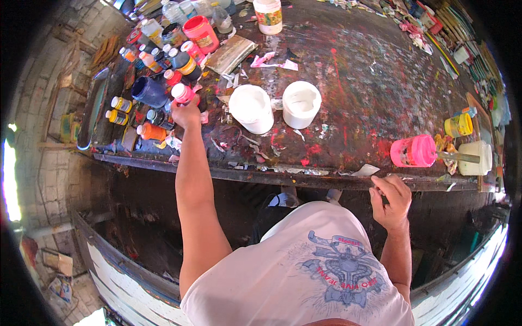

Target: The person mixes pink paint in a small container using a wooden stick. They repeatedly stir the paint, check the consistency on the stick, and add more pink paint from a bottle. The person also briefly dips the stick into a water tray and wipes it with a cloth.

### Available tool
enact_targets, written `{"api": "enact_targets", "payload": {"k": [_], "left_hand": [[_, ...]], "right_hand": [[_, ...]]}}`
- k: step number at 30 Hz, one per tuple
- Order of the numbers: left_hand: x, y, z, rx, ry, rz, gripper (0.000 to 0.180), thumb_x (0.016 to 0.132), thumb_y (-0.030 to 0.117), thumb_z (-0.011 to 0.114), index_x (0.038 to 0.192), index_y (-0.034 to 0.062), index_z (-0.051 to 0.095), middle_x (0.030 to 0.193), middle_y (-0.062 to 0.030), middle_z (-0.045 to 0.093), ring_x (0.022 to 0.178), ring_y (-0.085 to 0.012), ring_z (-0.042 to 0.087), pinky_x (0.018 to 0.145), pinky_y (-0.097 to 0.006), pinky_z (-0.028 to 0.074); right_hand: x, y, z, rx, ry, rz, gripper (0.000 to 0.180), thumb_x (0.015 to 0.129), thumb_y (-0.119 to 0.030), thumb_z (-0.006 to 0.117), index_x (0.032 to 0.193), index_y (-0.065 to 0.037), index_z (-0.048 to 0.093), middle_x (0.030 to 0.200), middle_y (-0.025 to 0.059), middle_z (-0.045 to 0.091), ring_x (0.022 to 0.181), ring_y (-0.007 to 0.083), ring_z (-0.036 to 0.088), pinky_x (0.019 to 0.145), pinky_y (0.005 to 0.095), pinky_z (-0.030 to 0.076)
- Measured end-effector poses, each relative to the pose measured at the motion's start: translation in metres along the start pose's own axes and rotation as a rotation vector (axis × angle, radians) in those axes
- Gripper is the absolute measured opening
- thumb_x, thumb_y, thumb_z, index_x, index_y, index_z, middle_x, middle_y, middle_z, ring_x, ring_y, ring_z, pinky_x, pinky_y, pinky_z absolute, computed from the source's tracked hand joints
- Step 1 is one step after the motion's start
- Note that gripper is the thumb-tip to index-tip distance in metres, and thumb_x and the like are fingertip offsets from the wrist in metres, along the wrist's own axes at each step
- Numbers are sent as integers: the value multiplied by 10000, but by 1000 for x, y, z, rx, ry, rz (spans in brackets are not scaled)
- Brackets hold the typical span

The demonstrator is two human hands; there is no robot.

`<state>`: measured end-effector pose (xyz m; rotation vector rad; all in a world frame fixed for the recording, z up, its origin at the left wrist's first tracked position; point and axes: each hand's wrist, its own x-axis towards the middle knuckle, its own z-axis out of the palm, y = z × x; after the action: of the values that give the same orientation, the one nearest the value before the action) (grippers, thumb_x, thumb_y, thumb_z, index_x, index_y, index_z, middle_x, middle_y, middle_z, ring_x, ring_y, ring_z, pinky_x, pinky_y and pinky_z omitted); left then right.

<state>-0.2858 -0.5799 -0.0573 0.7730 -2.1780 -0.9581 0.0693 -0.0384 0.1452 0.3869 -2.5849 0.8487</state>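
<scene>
At the left of the table, my left hand is closed around a small pink paint bottle with a pale cap, among the other bottles. Just left of it stand a dark blue jar and a dark bottle. An orange bottle lies tilted nearer the table edge. My right hand hovers by the front edge, loosely curled with thumb and fingers apart and nothing visible in it. A white scrap lies close to its fingertips.
Two white tubs stand mid-table. Toward the right are a pink tub with a stick across it, a yellow tub and a white container. A flat board and a red tub sit at the back left.
</scene>
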Motion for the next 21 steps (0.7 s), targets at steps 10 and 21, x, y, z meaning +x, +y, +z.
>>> {"api": "enact_targets", "payload": {"k": [10, 21], "left_hand": [[-5, -33, -50, -143, 0, 254, 779, 868, 177, 1012, 1503, -70, 633, 1427, -187, 687, 1230, -283, 706, 1099, -429, 582], [-190, 83, -197, -234, 72, 770, 130, 1094, 4, 745, 1199, -68, 769, 1238, -185, 801, 1160, -338, 767, 1066, -469, 605]], "right_hand": [[-19, 17, -22, -8, 102, -162, 269, 897, -129, 855, 1140, -25, 806, 847, 89, 728, 667, 276, 680, 619, 388, 539], [-78, 157, -109, 395, 1113, 236, 324, 1203, -228, 580, 1347, 45, 679, 1126, 150, 750, 972, 246, 741, 884, 387, 590]]}}
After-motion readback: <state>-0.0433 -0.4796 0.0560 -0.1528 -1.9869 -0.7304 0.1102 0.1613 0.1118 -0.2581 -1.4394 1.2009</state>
